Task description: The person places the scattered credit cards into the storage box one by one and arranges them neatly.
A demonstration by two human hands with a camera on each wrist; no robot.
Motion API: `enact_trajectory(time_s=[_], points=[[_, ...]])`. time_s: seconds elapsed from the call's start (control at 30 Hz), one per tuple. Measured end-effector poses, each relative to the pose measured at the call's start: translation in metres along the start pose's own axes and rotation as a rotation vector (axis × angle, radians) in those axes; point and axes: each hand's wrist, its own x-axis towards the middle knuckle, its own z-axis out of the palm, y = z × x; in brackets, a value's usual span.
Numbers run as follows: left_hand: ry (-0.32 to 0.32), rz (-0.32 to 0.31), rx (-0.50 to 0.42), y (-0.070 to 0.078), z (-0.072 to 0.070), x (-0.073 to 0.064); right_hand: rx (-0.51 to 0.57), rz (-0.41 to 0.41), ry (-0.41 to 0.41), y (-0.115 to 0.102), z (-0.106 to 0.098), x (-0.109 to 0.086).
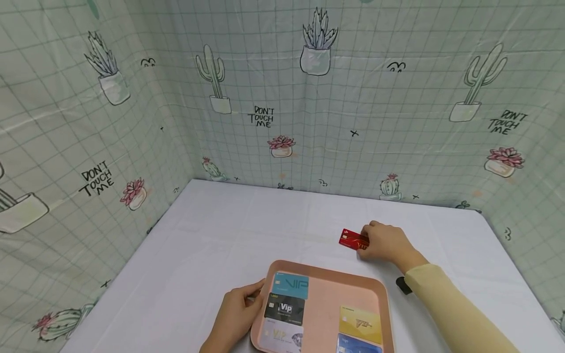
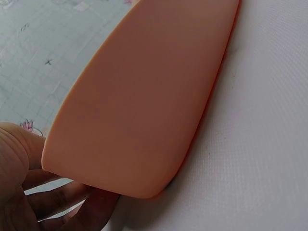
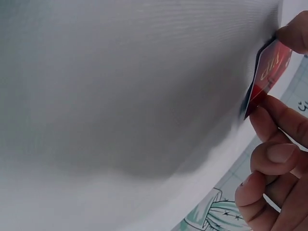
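My right hand (image 1: 388, 245) pinches a red VIP card (image 1: 350, 239) by its right end, beyond the tray. In the right wrist view the thumb and a finger are at opposite edges of the card (image 3: 270, 72), other fingers curled beside it. Whether it touches the table is unclear. With my left hand (image 1: 236, 311) I grip the left side of a pink tray (image 1: 324, 270); the fingers are partly hidden by its wall (image 2: 134, 106). Inside, a teal card (image 1: 291, 286), a black card (image 1: 284, 309) and a white card (image 1: 280, 335) line the left, with a yellow card (image 1: 360, 324) and a blue card (image 1: 357, 344) at right.
A white-covered table (image 1: 229, 220) extends around the tray. Behind and beside it stands a grid-patterned curtain (image 1: 287, 88) with cactus prints. A small black object (image 1: 403, 285) shows at the right sleeve, partly hidden. The frame's lower edge cuts off the tray's near side.
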Motion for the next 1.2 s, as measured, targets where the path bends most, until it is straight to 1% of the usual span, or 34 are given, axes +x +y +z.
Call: enact_trajectory(time_s=[0.13, 0.4, 0.6, 0.9, 1.1, 1.2], points=[[0.0, 0.008, 0.001, -0.001, 0.0, 0.001, -0.01, 0.005, 0.011, 0.002, -0.001, -0.002], [0.001, 0.002, -0.005, -0.001, -0.001, 0.0, -0.01, 0.003, 0.014, 0.002, 0.0, -0.005], [0.004, 0.001, -0.009, -0.002, 0.0, 0.0, -0.021, -0.006, 0.039, 0.002, -0.002, -0.008], [0.002, 0.002, -0.014, 0.0, 0.001, 0.0, -0.045, -0.043, 0.102, -0.004, -0.009, -0.016], [0.012, 0.002, -0.007, 0.001, 0.001, 0.0, -0.049, -0.069, 0.114, -0.011, -0.016, -0.023], [0.005, -0.002, -0.013, 0.001, 0.001, -0.001, -0.053, -0.074, 0.109, -0.015, -0.017, -0.026]])
